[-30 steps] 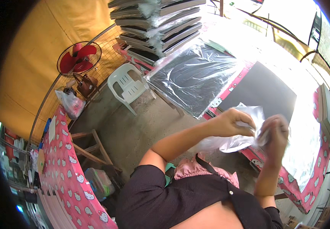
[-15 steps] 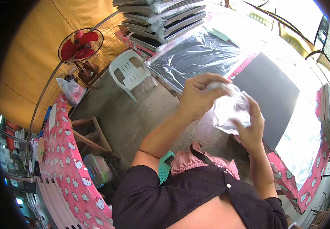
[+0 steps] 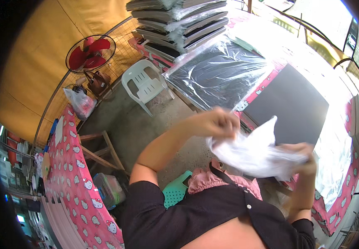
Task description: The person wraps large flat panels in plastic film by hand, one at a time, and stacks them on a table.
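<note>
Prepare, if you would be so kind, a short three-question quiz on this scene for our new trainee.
1. Short answer: what do the left hand and right hand hold between them?
2. True or false: in the picture, the white plastic chair stands to the right of the red-bladed fan.
3. Fill the gap: the film-covered dark panel lies to the ____ of the bare dark panel.

Key: 1. Thin whitish plastic. 2. True. 3. Left.
</note>
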Available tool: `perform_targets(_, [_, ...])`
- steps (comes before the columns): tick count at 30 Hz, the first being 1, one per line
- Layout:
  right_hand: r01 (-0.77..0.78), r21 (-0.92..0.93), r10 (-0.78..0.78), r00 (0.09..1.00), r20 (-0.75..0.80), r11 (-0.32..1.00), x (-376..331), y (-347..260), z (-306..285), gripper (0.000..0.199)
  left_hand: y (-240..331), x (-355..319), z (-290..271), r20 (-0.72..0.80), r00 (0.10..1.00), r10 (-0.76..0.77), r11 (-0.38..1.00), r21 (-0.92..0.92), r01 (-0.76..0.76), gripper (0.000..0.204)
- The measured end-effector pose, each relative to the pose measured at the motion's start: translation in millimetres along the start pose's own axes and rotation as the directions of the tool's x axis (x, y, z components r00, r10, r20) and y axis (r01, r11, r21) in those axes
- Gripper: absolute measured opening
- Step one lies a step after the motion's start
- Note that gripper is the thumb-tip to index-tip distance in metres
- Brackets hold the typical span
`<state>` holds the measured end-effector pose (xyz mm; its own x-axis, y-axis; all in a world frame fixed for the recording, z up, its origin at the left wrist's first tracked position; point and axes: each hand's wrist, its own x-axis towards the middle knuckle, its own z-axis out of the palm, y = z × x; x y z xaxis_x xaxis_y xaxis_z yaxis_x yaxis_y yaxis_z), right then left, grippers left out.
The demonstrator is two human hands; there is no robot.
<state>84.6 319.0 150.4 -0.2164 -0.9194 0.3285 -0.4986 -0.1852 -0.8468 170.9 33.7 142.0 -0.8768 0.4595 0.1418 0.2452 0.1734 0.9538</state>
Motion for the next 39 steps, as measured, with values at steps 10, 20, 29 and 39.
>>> perform_targets(10, [-0.387,-0.155,0.417,0.86,0.295,0.909,-10,16,-19,0.032,-7,-12,-55,-0.566,0.757,0.327,0.341,-0.676,-0.653,0.033])
perform_targets(20, [0.238,0.618,0.218,0.793,-0.569,0.75,66,-5,2,0.084,34,77,-1,0.148,0.962,-0.229,0.935,-0.244,0.259,0.051])
perform_targets(29, [0.002,0.561,0.196,0.936,-0.291,0.828,-64,73,-20,0.043,28,52,-52,-0.062,0.996,-0.064,0.829,-0.559,0.018,0.035])
perform_targets(39, [-0.254,0.56,0.507,0.784,-0.358,0.789,-92,68,-10,0.02,-42,51,-82,-0.387,0.806,0.447,0.205,-0.833,-0.514,0.056])
